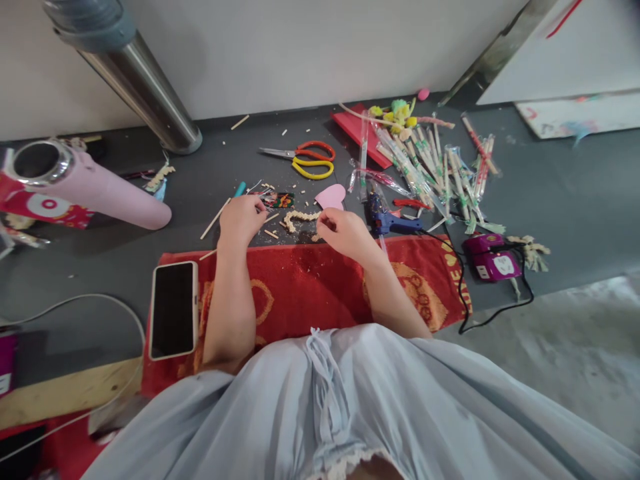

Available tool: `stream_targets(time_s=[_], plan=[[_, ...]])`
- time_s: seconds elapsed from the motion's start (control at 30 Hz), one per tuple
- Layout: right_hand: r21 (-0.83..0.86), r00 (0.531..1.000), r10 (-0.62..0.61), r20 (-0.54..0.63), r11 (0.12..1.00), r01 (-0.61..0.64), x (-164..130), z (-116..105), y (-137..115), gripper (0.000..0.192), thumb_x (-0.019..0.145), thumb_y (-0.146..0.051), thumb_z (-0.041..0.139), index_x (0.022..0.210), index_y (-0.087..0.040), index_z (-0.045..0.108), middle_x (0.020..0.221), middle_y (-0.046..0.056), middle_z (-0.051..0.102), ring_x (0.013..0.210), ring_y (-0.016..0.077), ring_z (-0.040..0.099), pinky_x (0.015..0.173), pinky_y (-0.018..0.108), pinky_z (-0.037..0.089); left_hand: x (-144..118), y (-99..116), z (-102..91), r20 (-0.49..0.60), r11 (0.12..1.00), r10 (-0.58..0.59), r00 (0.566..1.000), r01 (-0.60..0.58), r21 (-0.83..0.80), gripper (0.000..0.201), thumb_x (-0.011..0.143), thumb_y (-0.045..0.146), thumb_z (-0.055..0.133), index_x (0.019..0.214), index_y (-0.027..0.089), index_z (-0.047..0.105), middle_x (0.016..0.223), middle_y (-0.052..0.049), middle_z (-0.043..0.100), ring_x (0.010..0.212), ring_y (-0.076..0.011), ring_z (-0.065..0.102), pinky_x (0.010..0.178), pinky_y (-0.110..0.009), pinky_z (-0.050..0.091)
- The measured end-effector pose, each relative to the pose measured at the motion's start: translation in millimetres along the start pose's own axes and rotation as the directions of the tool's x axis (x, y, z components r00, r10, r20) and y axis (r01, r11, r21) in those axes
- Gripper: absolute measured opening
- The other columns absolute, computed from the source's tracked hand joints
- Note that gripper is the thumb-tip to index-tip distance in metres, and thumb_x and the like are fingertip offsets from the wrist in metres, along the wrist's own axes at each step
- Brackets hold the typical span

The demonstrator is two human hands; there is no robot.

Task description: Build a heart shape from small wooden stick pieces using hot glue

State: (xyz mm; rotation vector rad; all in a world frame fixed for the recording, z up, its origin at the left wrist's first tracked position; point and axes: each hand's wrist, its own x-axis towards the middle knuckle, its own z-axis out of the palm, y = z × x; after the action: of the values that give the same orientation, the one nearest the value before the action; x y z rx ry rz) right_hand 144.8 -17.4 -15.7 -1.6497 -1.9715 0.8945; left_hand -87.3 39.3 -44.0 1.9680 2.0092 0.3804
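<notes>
My left hand (243, 218) is curled above the desk with thumb and fingertips together; what they pinch, if anything, is too small to make out. Right by its fingertips lies a dark patterned packet (281, 200) with thin pieces around it. A knobbly beige strand (295, 217) curves between my hands, and its right end meets the fingertips of my right hand (346, 233), which are closed in a pinch. Just behind that hand lies a pink heart-shaped paper (331, 197). Thin sticks (215, 219) and small beige bits are scattered near my left hand.
Scissors (305, 159) lie farther back. On the right are a blue glue gun (397, 223) with a black cord, a purple box (493, 257) and many wrapped sticks (425, 163). A red towel (310, 280), phone (173, 310), pink tumbler (115, 190) and steel flask (145, 87) are also here.
</notes>
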Motion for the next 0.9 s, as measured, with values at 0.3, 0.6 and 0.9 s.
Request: stream_targets(time_s=[0.3, 0.6, 0.9], plan=[[0.083, 1.000, -0.021, 0.015, 0.996, 0.019, 2.2, -2.0, 4.8, 0.010, 0.082, -0.025, 0.050, 0.076, -0.020, 0.056, 0.071, 0.000, 0.062, 0.063, 0.0124, 0.049, 0.065, 0.027, 0.035, -3.6, 9.2, -3.8, 0.061, 0.999, -0.029, 0.998, 0.027, 0.036, 0.005, 0.079, 0.022, 0.063, 0.075, 0.020, 0.066, 0.087, -0.012, 0.074, 0.088, -0.0319, 0.071, 0.081, -0.043, 0.053], [0.174, 1.000, -0.022, 0.012, 0.985, 0.019, 5.4, -1.8, 12.9, 0.011, 0.085, -0.028, 0.049, 0.078, -0.021, 0.055, 0.067, -0.001, 0.058, 0.065, 0.0137, 0.053, 0.065, 0.027, 0.037, -0.4, -12.7, -15.0, -0.035, 0.934, -0.080, 0.996, 0.063, -0.352, 0.001, 0.082, 0.018, 0.064, 0.081, 0.019, 0.063, 0.078, -0.005, 0.073, 0.079, -0.0195, 0.070, 0.083, -0.034, 0.056], [0.065, 0.979, 0.031, -0.201, 0.998, -0.019, 8.5, -3.5, 20.7, 0.010, 0.082, -0.026, 0.054, 0.075, -0.020, 0.057, 0.070, 0.000, 0.061, 0.063, 0.0131, 0.051, 0.066, 0.028, 0.036, -6.8, -15.3, -31.5, 0.075, 0.554, -0.075, 0.994, 0.104, -0.826, 0.032, 0.068, 0.010, 0.078, 0.100, 0.011, 0.075, 0.066, -0.002, 0.070, 0.060, -0.0123, 0.067, 0.059, -0.021, 0.054]])
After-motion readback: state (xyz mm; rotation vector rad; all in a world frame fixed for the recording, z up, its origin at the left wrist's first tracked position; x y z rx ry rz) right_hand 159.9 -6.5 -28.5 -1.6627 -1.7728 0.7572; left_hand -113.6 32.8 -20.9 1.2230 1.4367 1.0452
